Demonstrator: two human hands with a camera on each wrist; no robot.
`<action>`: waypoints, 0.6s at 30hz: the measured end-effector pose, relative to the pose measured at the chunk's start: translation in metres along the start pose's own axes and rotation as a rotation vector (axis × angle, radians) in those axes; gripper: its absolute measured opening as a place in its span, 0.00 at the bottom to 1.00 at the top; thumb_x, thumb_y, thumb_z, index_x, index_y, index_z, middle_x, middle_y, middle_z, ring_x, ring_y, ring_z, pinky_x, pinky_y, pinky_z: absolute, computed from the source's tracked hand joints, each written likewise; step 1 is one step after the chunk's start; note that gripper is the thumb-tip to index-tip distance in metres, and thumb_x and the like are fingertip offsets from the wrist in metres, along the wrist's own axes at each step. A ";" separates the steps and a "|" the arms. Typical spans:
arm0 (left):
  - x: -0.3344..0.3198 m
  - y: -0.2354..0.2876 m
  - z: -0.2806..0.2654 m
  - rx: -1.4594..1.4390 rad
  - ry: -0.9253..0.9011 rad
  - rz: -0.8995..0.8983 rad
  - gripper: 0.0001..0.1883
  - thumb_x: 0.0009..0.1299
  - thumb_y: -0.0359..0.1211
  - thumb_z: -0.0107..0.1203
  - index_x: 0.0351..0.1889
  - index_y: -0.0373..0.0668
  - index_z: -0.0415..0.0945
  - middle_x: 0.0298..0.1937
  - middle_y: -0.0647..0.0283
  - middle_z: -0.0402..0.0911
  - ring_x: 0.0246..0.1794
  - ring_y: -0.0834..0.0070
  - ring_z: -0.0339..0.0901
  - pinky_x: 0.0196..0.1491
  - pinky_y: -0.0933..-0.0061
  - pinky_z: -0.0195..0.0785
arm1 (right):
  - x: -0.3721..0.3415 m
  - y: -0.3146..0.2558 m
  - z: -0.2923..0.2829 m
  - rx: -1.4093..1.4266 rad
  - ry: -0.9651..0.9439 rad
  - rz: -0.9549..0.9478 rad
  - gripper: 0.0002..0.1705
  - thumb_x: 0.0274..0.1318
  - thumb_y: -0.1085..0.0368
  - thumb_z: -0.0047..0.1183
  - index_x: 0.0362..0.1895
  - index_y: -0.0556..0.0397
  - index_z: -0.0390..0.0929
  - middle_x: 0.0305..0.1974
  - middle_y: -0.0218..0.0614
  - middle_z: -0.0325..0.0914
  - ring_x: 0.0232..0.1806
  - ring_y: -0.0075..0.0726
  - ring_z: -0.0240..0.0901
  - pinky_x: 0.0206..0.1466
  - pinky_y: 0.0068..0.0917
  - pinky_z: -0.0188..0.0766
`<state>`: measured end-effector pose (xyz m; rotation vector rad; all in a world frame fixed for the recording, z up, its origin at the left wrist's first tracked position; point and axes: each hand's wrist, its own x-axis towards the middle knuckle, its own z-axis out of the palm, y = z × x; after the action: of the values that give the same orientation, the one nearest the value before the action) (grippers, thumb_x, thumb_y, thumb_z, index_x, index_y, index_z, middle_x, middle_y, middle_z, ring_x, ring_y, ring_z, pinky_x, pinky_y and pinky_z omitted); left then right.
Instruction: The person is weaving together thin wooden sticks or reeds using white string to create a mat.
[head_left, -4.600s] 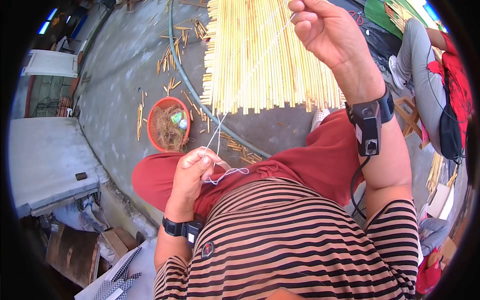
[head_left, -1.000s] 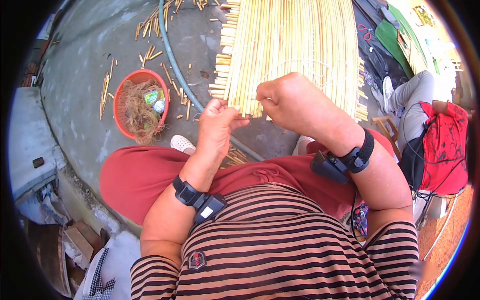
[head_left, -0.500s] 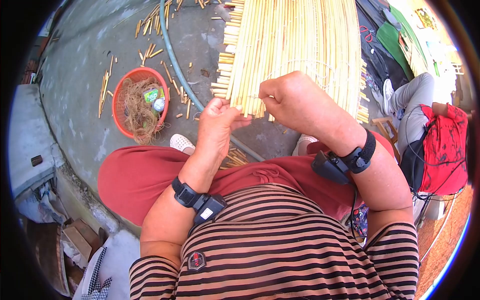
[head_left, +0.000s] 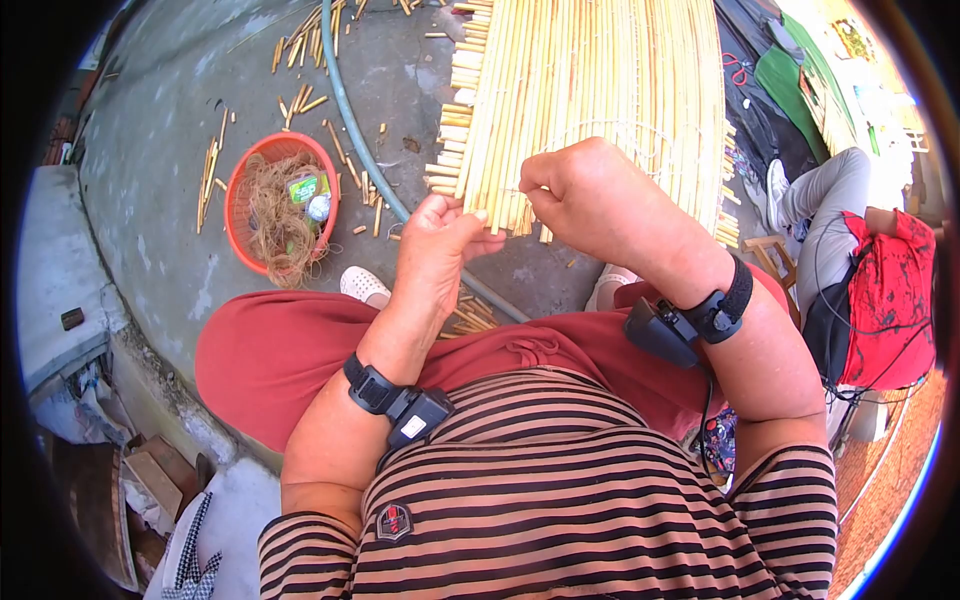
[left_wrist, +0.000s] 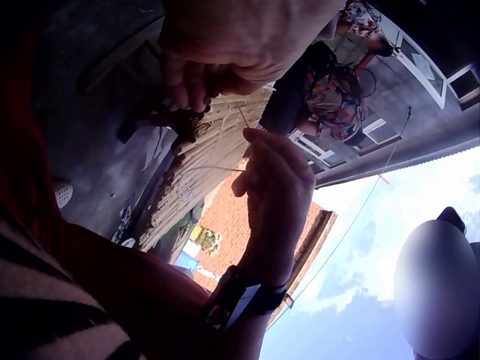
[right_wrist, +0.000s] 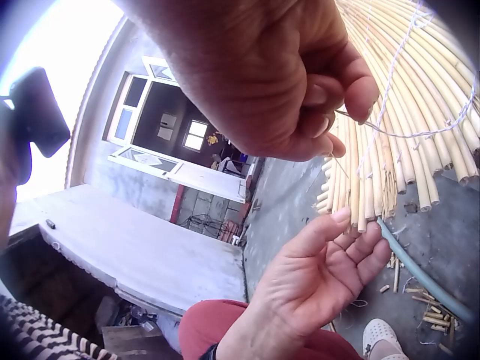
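- Work piece: the stalk mat [head_left: 600, 80] is stretching out in front of me above the concrete floor [head_left: 185, 120]; its near end is lying at my hands. What is supporting it underneath I cannot tell.
- Left grip: my left hand [head_left: 430, 240] is pinching the stalk ends at the mat's near left corner, thumb on top, fingers beneath.
- Right grip: my right hand [head_left: 575, 195] is holding a thin needle [left_wrist: 242, 115] between thumb and curled fingers, just above the stalks; white thread [right_wrist: 409, 136] is trailing over the mat from there.
- Handling, judged by eye: single stalks are looking light, dry and stiff lengthwise, probably brittle if bent; the whole mat is likely weighing more and flexing across its bindings. Smooth rind may be slipping a little under the thumb.
- Best hold, my estimate: supporting several stalks together near their ends, squeezing lightly. The needle is calling for a fingertip pinch along its shaft; the thread is looking limp and prone to snagging.
- Container: an orange plastic basket [head_left: 231, 215] is standing on the floor to my left, beside the hose [head_left: 345, 105]. It is holding tangled brown fibre [head_left: 265, 215], a green packet [head_left: 303, 189] and a whitish ball [head_left: 318, 208], contents unidentified.
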<state>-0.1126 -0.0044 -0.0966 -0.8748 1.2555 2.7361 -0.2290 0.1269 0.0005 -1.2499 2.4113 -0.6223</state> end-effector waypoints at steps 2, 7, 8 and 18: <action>0.000 0.000 0.000 0.001 -0.003 -0.002 0.11 0.66 0.25 0.53 0.46 0.35 0.68 0.41 0.57 0.80 0.33 0.71 0.81 0.39 0.70 0.77 | 0.000 0.000 0.002 0.009 0.003 -0.007 0.06 0.46 0.70 0.48 0.25 0.57 0.78 0.21 0.54 0.75 0.26 0.59 0.76 0.31 0.44 0.73; 0.000 0.000 0.001 0.042 0.008 0.046 0.13 0.66 0.24 0.52 0.48 0.34 0.65 0.42 0.55 0.80 0.33 0.72 0.81 0.38 0.71 0.78 | 0.001 -0.001 0.003 0.007 -0.020 -0.004 0.05 0.46 0.72 0.48 0.25 0.58 0.77 0.20 0.52 0.74 0.24 0.57 0.74 0.29 0.41 0.72; 0.000 -0.001 0.002 0.057 0.014 0.076 0.13 0.66 0.23 0.52 0.48 0.34 0.65 0.42 0.55 0.80 0.33 0.72 0.81 0.38 0.71 0.78 | 0.002 -0.001 0.003 0.008 -0.026 -0.004 0.05 0.45 0.72 0.49 0.25 0.58 0.78 0.20 0.53 0.74 0.25 0.58 0.75 0.30 0.42 0.73; 0.000 0.001 0.004 0.125 0.034 0.060 0.14 0.65 0.21 0.51 0.48 0.34 0.64 0.40 0.55 0.81 0.32 0.71 0.81 0.36 0.74 0.78 | 0.017 -0.010 -0.002 -0.126 -0.114 0.069 0.07 0.43 0.72 0.47 0.23 0.58 0.78 0.21 0.55 0.73 0.24 0.58 0.74 0.29 0.42 0.71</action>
<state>-0.1143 -0.0021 -0.0939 -0.8887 1.4644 2.6624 -0.2324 0.1084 0.0062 -1.2098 2.4185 -0.3742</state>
